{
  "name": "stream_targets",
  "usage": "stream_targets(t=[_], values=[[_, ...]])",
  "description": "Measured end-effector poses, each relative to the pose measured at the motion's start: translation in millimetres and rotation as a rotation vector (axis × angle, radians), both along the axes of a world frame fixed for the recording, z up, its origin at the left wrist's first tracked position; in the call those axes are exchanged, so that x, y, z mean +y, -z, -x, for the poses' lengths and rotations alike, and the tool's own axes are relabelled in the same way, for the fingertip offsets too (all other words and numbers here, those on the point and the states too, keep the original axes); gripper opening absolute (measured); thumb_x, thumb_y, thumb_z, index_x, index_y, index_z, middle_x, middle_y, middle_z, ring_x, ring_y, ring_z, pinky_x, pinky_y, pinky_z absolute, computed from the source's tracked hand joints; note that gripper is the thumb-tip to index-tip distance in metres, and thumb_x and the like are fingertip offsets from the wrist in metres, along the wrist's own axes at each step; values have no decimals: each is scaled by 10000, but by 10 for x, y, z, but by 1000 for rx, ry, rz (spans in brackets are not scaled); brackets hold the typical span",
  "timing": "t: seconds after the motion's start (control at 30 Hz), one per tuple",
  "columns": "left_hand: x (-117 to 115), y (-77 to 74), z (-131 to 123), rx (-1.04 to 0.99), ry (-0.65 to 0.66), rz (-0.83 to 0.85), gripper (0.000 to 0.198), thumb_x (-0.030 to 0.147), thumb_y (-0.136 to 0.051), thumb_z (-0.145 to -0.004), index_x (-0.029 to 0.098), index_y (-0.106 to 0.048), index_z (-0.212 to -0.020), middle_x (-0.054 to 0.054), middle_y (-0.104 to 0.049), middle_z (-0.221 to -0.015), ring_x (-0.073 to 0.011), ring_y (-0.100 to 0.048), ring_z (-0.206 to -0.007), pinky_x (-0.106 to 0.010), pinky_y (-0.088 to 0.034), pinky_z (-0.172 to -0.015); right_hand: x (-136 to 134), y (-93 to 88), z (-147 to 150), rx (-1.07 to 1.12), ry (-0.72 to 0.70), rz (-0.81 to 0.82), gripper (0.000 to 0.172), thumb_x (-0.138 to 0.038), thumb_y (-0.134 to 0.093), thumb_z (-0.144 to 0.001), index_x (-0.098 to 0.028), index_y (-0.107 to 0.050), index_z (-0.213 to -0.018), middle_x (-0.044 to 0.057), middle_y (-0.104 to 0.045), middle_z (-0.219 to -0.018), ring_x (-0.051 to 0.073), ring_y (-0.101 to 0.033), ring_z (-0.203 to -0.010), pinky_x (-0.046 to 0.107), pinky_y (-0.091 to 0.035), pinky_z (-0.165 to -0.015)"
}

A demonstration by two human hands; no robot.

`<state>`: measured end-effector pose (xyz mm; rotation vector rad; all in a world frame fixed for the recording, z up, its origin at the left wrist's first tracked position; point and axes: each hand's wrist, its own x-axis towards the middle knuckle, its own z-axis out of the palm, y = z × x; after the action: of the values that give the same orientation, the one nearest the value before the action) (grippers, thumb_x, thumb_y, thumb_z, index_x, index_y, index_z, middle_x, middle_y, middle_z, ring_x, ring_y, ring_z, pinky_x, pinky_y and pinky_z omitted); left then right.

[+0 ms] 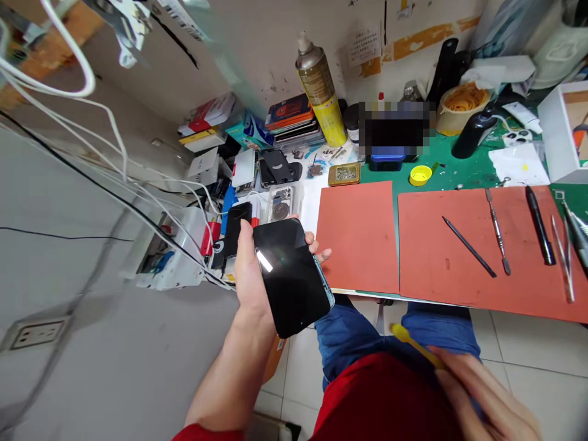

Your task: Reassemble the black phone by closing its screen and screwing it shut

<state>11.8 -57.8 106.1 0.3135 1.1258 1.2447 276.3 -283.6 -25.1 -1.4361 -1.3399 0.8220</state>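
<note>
My left hand (255, 291) is wrapped round a smartphone (296, 275), its dark, glossy screen tilted up and a strip of light reflected on it. The phone is held in the air left of the mats, and a pale blue edge shows along its right side. Low at the right, in front of my red shirt, my right hand (482, 392) pinches a slim yellow tool (416, 344) with a rounded, wider end. Motion smears this tool, so its exact kind is unclear. The two hands are well apart, and the yellow tool does not touch the phone.
Two orange mats (358, 239) lie on the bench. A black spudger (468, 246), a metal pick (497, 229), a black pen-shaped tool (539, 225) and tweezers (564, 260) rest on the right one. A spray can (321, 92) stands behind. White cables (110, 131) hang at left.
</note>
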Motion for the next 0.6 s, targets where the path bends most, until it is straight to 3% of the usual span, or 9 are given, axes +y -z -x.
stream_targets(t=[0.13, 0.33, 0.6], values=[[-97, -40, 14, 23, 24, -79, 712, 789, -403, -1082, 195, -790, -1145, -116, -698, -876, -256, -681, -759, -476, -692, -752, 374, -54, 331, -1, -196, -23, 349, -209, -670, -1083, -337, -794, -1383, 37, -860, -1060, 228, -860, -851, 284, -729, -736], [-156, -91, 1, 78, 43, -86, 730, 801, -391, -1082, 195, -787, -1178, -120, -688, -890, -265, -680, -799, -480, -686, -781, 601, -211, 584, 145, -171, -78, 418, -147, -657, -1068, -354, -791, -1404, 10, -813, -911, 178, -822, -743, 231, -711, -674], [-136, -67, -23, 124, 62, -71, 720, 808, -389, -1074, 210, -783, -1158, -118, -695, -904, -266, -668, -827, -523, -684, -854, 618, -183, 699, 150, -154, -99, 348, -165, -626, -1093, -293, -799, -1367, 35, -814, -900, 197, -826, -737, 257, -713, -669]])
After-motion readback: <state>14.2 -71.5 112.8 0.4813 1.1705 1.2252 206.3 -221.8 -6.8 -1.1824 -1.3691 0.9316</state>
